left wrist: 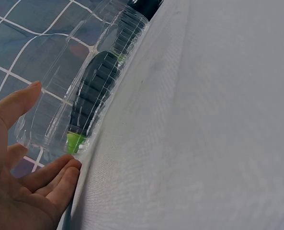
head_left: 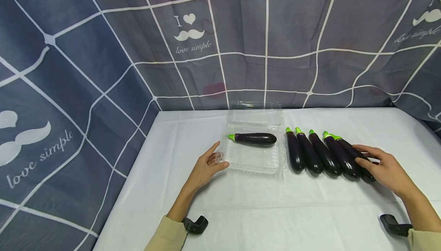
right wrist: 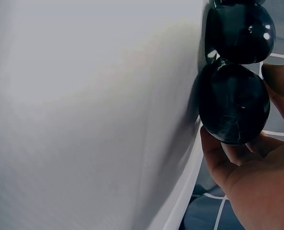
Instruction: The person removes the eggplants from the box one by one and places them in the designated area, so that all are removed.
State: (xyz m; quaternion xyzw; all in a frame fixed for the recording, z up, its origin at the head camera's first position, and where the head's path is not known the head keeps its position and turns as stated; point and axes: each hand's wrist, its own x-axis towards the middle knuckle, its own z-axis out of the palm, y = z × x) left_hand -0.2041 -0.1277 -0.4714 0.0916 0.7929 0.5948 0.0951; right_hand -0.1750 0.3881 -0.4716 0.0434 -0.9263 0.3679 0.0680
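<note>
In the head view a clear plastic clamshell box (head_left: 253, 161) lies with its lid raised at the back. A dark purple eggplant (head_left: 257, 138) with a green stem lies crosswise inside it. My left hand (head_left: 206, 168) is at the box's left side, fingers extended, thumb apart from them near the front corner. To the right of the box, my right hand (head_left: 387, 168) grips the rightmost eggplant (head_left: 349, 150) of a row. The right wrist view shows thumb and fingers around this eggplant's rounded end (right wrist: 234, 105), with another eggplant (right wrist: 242, 33) beside it.
Several more eggplants (head_left: 311, 153) lie side by side between the box and my right hand, stems pointing away. A white cloth (head_left: 262, 212) covers the table. Behind it and at the left hangs a grey-blue checked curtain (head_left: 241, 28).
</note>
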